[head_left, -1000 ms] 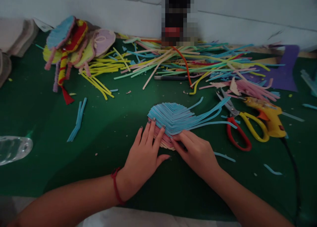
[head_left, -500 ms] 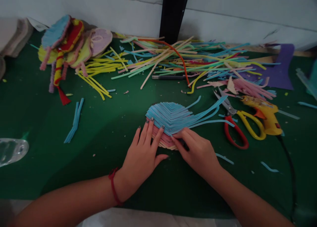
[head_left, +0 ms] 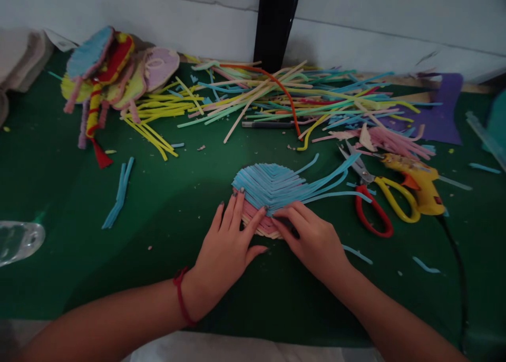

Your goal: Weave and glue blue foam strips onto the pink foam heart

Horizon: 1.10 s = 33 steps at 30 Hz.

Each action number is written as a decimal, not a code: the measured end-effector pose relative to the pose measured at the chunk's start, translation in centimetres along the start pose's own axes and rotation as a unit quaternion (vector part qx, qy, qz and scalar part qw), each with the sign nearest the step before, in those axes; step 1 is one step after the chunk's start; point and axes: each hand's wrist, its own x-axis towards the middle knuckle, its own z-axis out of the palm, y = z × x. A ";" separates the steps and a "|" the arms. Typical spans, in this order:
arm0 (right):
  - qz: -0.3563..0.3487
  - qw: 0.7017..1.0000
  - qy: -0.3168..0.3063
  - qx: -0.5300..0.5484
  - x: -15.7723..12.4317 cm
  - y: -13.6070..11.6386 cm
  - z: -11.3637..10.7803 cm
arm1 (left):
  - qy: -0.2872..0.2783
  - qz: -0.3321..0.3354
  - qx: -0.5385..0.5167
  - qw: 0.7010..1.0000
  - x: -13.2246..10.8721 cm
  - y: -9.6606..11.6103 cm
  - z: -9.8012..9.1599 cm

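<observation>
A woven piece of blue foam strips (head_left: 272, 185) lies on the green table cover (head_left: 166, 193), with a pink layer under it and loose blue ends trailing right. My left hand (head_left: 227, 251) lies flat with its fingers stretched out, the fingertips pressing the piece's left and lower edge. My right hand (head_left: 314, 241) rests at the piece's lower right edge with fingers bent and pressed together on a strip there. What the fingers pinch is partly hidden.
Red- and yellow-handled scissors (head_left: 375, 201) and a yellow glue gun (head_left: 421, 185) with a black cord lie to the right. A heap of coloured foam strips (head_left: 284, 96) fills the back. Finished woven pieces (head_left: 114, 69) are stacked at back left. A clear plastic object (head_left: 19, 241) sits at left.
Both hands stay on the blue woven piece. My left fingers have shifted slightly right along its lower edge. The view has drifted a little.
</observation>
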 end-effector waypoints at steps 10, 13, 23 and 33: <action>-0.017 1.000 0.014 0.010 -0.2 -0.1 -0.4 | 0.002 0.001 -0.007 1.000 0.2 0.0 0.0; -0.018 1.000 0.011 0.013 -0.2 0.0 -0.3 | 0.003 0.001 -0.009 1.000 0.2 0.0 0.1; -0.081 0.994 -0.042 -0.064 0.6 0.1 -1.1 | 0.010 0.005 -0.006 1.000 0.2 0.0 0.2; -0.272 0.916 -0.243 -0.166 5.8 0.5 -2.9 | 0.016 0.009 0.000 1.000 0.2 0.0 0.3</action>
